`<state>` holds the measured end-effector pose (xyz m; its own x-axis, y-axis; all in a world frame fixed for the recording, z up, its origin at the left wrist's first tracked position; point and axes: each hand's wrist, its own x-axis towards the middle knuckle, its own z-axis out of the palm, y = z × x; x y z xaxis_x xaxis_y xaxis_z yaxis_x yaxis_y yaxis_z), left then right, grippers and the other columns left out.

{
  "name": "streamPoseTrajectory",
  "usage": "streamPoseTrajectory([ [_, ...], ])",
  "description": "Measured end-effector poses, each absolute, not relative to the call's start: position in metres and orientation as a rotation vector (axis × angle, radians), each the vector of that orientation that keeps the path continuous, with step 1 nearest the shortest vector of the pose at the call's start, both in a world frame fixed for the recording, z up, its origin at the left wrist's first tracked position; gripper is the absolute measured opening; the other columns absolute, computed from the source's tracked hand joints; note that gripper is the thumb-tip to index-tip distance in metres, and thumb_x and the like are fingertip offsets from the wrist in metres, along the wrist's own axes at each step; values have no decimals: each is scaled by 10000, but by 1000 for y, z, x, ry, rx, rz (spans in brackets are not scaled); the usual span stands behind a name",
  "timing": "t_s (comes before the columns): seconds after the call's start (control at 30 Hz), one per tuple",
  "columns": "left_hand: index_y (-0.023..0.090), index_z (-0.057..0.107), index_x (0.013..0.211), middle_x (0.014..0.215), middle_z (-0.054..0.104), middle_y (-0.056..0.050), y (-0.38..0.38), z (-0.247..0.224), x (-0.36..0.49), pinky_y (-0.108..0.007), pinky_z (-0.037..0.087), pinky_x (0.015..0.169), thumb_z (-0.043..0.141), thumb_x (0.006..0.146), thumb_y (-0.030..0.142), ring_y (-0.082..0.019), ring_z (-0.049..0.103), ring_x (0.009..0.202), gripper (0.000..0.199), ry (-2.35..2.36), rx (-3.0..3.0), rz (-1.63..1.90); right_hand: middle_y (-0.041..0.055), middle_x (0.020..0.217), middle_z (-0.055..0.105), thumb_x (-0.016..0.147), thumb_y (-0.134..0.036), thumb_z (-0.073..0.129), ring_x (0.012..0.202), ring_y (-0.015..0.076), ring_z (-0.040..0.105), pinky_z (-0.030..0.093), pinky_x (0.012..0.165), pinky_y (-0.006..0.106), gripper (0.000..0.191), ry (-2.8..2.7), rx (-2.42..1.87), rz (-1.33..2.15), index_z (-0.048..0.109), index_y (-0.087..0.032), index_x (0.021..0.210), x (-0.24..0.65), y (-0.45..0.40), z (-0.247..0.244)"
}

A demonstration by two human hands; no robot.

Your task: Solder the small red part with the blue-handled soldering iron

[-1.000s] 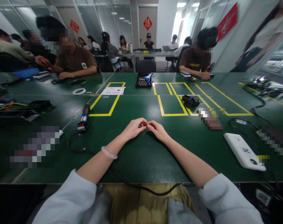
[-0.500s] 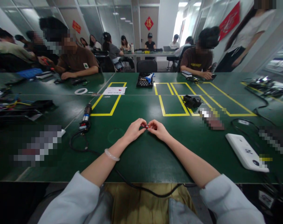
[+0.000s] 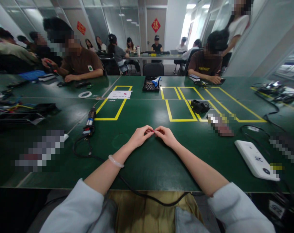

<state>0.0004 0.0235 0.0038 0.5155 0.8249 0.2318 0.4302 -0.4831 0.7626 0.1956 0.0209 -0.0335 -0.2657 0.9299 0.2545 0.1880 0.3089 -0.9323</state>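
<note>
My left hand [image 3: 144, 136] and my right hand [image 3: 164, 135] meet fingertip to fingertip just above the green table [image 3: 147, 161]. Both are closed in a pinch around a tiny red piece [image 3: 153, 130]. Only a speck of it shows between the fingers, too small to tell its kind. A pale bracelet [image 3: 116, 161] circles my left wrist. Left of my hands lies a black and silver cylindrical device [image 3: 90, 121] with a blue band and a cable attached.
Yellow tape outlines [image 3: 169, 111] mark the table ahead, with a black bracket-like part [image 3: 199, 106] at right. A white power bank [image 3: 255, 159] lies near the right front. Farther off are a black tray [image 3: 150, 84] and a tape roll [image 3: 85, 94]. Several people sit beyond.
The fingers of both hands have drawn closer over the small piece, and less of its red and orange shows. A standing person at the far right has shifted left, behind a seated one.
</note>
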Motion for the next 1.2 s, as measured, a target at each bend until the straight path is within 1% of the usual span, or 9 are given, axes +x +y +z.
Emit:
streamPoseTrajectory([
  [0.23, 144, 616, 1039, 870, 696, -60, 27, -1, 2, -306, 494, 803, 457, 927, 409, -158, 649, 792, 329, 965, 1876, 771, 15, 652, 660, 815, -509, 628, 588, 130, 606, 495, 626, 272, 346, -1540, -959, 1221, 584, -166, 811, 194, 21, -35],
  [0.37, 164, 588, 980, 881, 683, -47, 26, -2, 2, -301, 503, 764, 562, 865, 407, -159, 645, 782, 270, 982, 1875, 774, 10, 730, 660, 799, -448, 661, 662, 132, 619, 504, 674, 273, 296, -1566, -936, 1209, 586, -173, 875, 194, 22, -38],
  [0.57, 205, 583, 1017, 948, 675, -32, 26, 8, -4, -306, 500, 818, 525, 886, 365, -164, 641, 869, 215, 991, 2115, 741, 31, 845, 669, 803, -371, 651, 714, 132, 609, 494, 703, 278, 239, -1650, -1004, 1151, 603, -170, 925, 195, 21, -36],
  [0.63, 207, 586, 1078, 1018, 670, -53, 34, 15, -20, -335, 484, 877, 502, 900, 394, -190, 633, 946, 271, 1155, 2238, 732, 28, 846, 665, 803, -373, 649, 702, 128, 598, 488, 687, 271, 240, -1656, -1006, 1149, 595, -172, 923, 195, 21, -36],
  [0.73, 178, 574, 1189, 1201, 600, -130, 50, 23, -65, -435, 420, 976, 495, 899, 430, -282, 564, 1113, 393, 1741, 2374, 716, 24, 847, 658, 804, -379, 644, 685, 121, 579, 475, 667, 261, 250, -1656, -1008, 1146, 580, -175, 934, 194, 21, -36],
  [0.8, 148, 519, 1287, 1312, 521, -184, 58, 25, -103, -503, 385, 996, 539, 866, 445, -355, 491, 1199, 515, 2209, 2260, 635, 19, 840, 651, 808, -383, 637, 674, 119, 568, 466, 660, 258, 250, -1670, -1013, 1131, 577, -177, 936, 194, 21, -36],
  [0.9, 92, 428, 1363, 1431, 399, -221, 62, 26, -157, -533, 334, 1037, 606, 813, 482, -402, 394, 1284, 697, 2644, 1917, 491, 13, 832, 645, 810, -385, 633, 668, 119, 561, 462, 666, 262, 247, -1696, -1023, 1106, 581, -177, 933, 194, 20, -36],
  [1.03, 73, 402, 1362, 1419, 403, -228, 59, 26, -196, -543, 399, 967, 599, 817, 478, -418, 404, 1273, 707, 2676, 1629, 274, 11, 817, 640, 810, -369, 636, 663, 121, 561, 457, 662, 263, 236, -1718, -1045, 1076, 586, -172, 929, 194, 19, -34],
  [1.2, 65, 454, 1294, 1364, 462, -245, 62, 26, -212, -531, 445, 894, 648, 797, 447, -424, 446, 1242, 656, 2690, 1547, 209, 12, 812, 644, 804, -352, 633, 657, 121, 566, 459, 652, 260, 224, -1714, -1051, 1085, 590, -172, 929, 195, 19, -34],
])
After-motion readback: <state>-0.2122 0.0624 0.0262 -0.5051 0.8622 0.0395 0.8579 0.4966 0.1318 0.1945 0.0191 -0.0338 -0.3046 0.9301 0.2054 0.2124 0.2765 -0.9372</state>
